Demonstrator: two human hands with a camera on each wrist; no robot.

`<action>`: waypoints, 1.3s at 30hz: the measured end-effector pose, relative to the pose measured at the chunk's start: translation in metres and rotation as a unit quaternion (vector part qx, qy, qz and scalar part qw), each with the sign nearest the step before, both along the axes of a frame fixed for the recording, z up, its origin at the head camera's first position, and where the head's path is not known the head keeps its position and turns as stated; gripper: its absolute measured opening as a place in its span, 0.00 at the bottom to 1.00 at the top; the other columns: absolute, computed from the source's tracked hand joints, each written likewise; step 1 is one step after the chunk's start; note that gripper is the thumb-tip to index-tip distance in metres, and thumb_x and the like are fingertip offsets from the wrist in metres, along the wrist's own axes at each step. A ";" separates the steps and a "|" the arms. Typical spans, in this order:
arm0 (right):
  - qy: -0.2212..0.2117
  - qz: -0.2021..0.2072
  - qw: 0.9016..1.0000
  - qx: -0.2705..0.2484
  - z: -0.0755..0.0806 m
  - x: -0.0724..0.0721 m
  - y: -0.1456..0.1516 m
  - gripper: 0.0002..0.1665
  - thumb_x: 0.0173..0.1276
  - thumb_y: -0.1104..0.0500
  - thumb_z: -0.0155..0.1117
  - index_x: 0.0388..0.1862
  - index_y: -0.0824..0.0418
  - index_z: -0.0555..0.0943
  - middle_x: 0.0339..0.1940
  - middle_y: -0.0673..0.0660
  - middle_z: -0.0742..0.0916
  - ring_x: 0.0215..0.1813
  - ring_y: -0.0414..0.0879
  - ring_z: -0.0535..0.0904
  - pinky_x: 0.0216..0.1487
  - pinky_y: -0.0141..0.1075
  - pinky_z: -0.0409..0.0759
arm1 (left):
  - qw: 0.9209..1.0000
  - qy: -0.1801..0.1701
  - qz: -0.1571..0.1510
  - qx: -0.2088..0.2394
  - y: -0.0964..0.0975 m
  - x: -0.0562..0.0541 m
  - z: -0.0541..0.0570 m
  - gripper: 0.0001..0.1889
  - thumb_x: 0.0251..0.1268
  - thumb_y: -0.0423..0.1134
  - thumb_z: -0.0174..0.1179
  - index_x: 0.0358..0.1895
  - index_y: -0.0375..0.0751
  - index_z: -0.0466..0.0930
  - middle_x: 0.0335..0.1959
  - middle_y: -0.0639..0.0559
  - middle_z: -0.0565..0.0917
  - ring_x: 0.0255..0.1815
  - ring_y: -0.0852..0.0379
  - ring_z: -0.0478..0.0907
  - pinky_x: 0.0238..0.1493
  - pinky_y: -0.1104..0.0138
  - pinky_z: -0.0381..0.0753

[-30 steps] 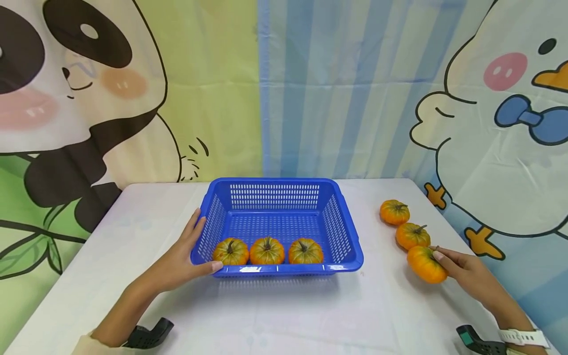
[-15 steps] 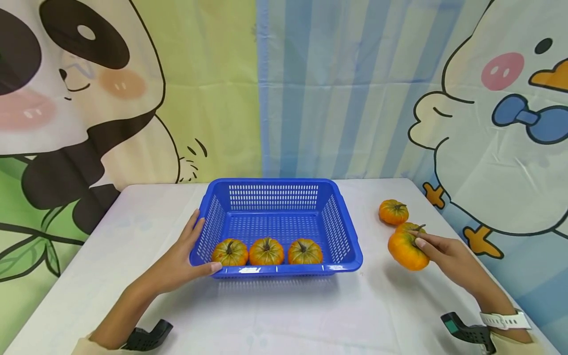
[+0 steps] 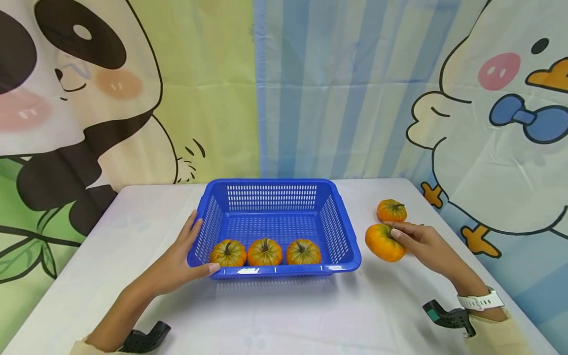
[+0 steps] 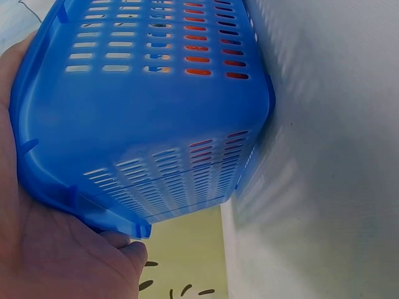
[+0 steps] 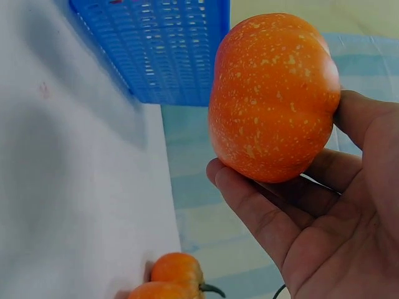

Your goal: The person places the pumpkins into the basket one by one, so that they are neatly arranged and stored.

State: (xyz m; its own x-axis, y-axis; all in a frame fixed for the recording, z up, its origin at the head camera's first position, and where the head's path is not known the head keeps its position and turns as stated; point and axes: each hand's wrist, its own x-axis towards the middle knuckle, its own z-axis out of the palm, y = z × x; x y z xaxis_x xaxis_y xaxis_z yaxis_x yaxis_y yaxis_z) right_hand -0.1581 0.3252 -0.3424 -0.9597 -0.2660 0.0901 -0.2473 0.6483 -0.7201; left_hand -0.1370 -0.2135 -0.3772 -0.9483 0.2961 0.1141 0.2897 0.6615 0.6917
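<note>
My right hand [image 3: 421,246] pinches an orange mini pumpkin [image 3: 382,244] by its top, thumb and fingers at the stem. It hangs over the table to the right of the blue plastic basket [image 3: 343,268]. In the right wrist view, the held pumpkin's [image 5: 274,99] speckled underside shows. At the basket's front left corner, my left hand [image 3: 175,261] rests with its thumb along the front rim and its fingers against the left side. Inside, along the front wall, sit three similar pumpkins: a left one [image 3: 228,254], a middle one [image 3: 265,252] and a right one [image 3: 303,252].
Another pumpkin [image 3: 391,211] lies on the white table [image 3: 284,315] at the back right. One more beside it is mostly hidden behind my right hand. A printed curtain [image 3: 310,88] with a panda and a duck stands behind the table.
My right hand has lifted the pumpkin off the front of the table row and carried it left toward the basket. My left hand has stayed at the basket's corner.
</note>
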 end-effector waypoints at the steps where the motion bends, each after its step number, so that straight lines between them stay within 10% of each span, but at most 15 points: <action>1: 0.000 0.003 1.000 -0.002 0.002 0.000 -0.002 0.27 0.78 0.53 0.52 0.64 0.74 0.73 0.46 0.61 0.85 0.38 0.47 0.80 0.40 0.30 0.82 | 1.000 0.001 0.000 -0.002 0.000 0.000 0.000 0.58 0.56 0.56 0.68 0.79 0.41 0.35 0.78 0.56 0.27 0.75 0.29 0.38 0.61 0.29 0.51; 20: 0.080 0.051 0.995 -0.027 0.028 -0.017 -0.042 0.23 0.76 0.58 0.55 0.62 0.72 0.76 0.58 0.66 0.81 0.54 0.57 0.76 0.50 0.23 0.76 | 1.000 0.004 0.000 -0.004 0.000 0.000 0.004 0.58 0.56 0.56 0.67 0.79 0.40 0.36 0.79 0.54 0.27 0.75 0.29 0.38 0.60 0.28 0.51; 39: 0.057 0.102 0.992 -0.041 0.033 -0.038 -0.089 0.26 0.76 0.52 0.55 0.65 0.66 0.75 0.57 0.60 0.83 0.55 0.52 0.81 0.52 0.38 0.80 | 1.000 0.001 -0.003 0.007 0.000 -0.001 0.000 0.58 0.56 0.54 0.68 0.79 0.41 0.36 0.79 0.53 0.28 0.75 0.30 0.38 0.60 0.28 0.52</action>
